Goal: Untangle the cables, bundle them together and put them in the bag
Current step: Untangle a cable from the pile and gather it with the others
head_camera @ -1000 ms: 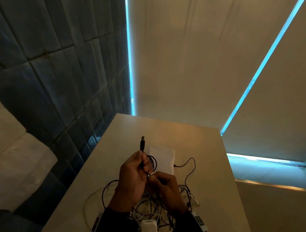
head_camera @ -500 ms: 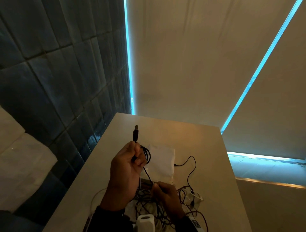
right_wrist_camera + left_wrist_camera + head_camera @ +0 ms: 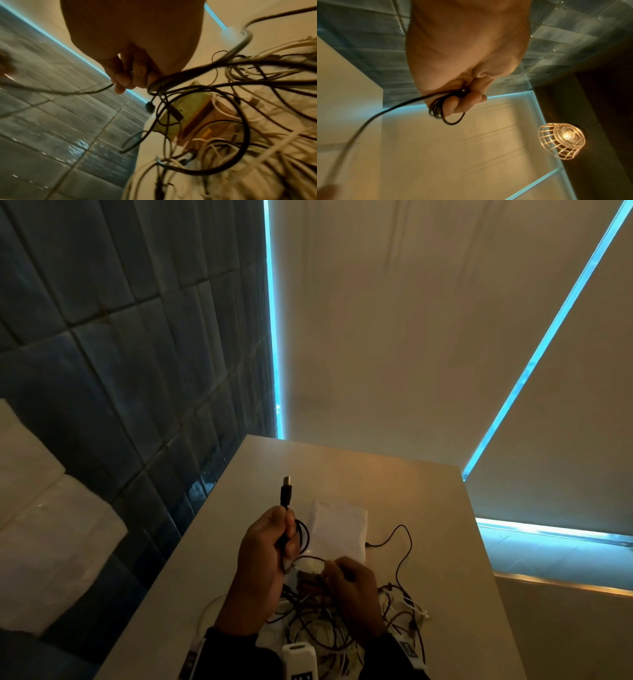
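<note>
My left hand (image 3: 274,539) grips a black USB cable (image 3: 286,497) upright, its plug sticking out above the fist. Small coils of that cable (image 3: 440,112) wrap around the curled fingers (image 3: 467,100). My right hand (image 3: 346,580), lower and to the right, pinches the loose run of the same black cable (image 3: 85,92) between its fingertips (image 3: 123,81). Under it lies a tangle of black and white cables (image 3: 329,621). A white bag (image 3: 339,529) lies flat on the table just beyond both hands.
The pale table (image 3: 438,508) runs beside a dark tiled wall (image 3: 137,371) on the left. A small brown box (image 3: 193,116) sits inside the tangle. A white device (image 3: 299,659) is at the near edge. One black cable (image 3: 400,546) loops right of the bag.
The left hand rose and drifted left with the plug, then came back right with more coils round its fingers. The right hand dropped to the tangle and slid along the cable.
</note>
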Tool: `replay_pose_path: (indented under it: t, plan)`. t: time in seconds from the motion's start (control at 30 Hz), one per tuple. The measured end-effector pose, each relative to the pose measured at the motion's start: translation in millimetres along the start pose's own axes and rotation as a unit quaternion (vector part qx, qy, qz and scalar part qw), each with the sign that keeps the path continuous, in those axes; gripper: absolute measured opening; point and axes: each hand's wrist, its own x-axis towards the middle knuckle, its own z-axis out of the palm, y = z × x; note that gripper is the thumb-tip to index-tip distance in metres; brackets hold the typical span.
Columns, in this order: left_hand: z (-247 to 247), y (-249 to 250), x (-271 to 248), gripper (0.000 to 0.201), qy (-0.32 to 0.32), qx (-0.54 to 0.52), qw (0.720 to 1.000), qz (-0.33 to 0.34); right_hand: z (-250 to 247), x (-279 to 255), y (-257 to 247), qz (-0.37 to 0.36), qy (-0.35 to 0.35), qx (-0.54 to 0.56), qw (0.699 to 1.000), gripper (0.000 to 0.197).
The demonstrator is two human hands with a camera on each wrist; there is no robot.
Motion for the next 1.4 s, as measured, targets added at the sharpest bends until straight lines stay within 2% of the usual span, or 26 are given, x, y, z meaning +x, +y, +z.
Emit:
replay_pose_path:
  t: [0.17, 0.27, 0.33, 0.4, 0.5, 0.57, 0.63, 0.87, 1.27, 1.4]
  plan:
    - [-1, -16, 4, 0.036, 0.037, 0.105, 0.994, -0.014, 3, -2, -45, -0.053, 0.025, 0.061, 0.996, 0.019]
    - [0, -22, 6, 0.038, 0.036, 0.178, 0.983, -0.033, 8, -7, -59, -0.081, 0.01, 0.08, 0.993, 0.014]
    - [1, -23, 4, 0.038, 0.033, 0.188, 0.98, -0.057, 12, -10, -63, -0.091, -0.013, 0.091, 0.992, 0.012]
    - [2, -21, 3, 0.035, 0.035, 0.13, 0.987, -0.086, 14, -11, -64, -0.095, -0.031, 0.094, 0.99, 0.011]
    - [5, -12, -1, 0.032, 0.01, -0.053, 0.992, -0.114, 11, -10, -58, -0.104, -0.043, 0.087, 0.99, 0.012]
    - [6, -8, -2, 0.032, -0.006, -0.132, 0.986, -0.104, 9, -10, -53, -0.102, -0.05, 0.093, 0.989, 0.015]
    - [7, -6, -2, 0.032, -0.008, -0.165, 0.983, -0.082, 9, -9, -49, -0.09, -0.066, 0.098, 0.989, 0.016]
    - [9, 1, -2, 0.029, -0.014, -0.156, 0.987, -0.015, 9, -6, -22, -0.056, -0.104, 0.053, 0.992, 0.027]
    - [8, 15, -8, 0.026, -0.055, -0.143, 0.988, 0.025, 6, -9, 15, -0.008, -0.102, 0.01, 0.995, 0.03]
    - [7, 22, -8, 0.026, -0.059, -0.145, 0.987, 0.039, 9, -8, 26, 0.028, -0.087, 0.006, 0.996, 0.032]
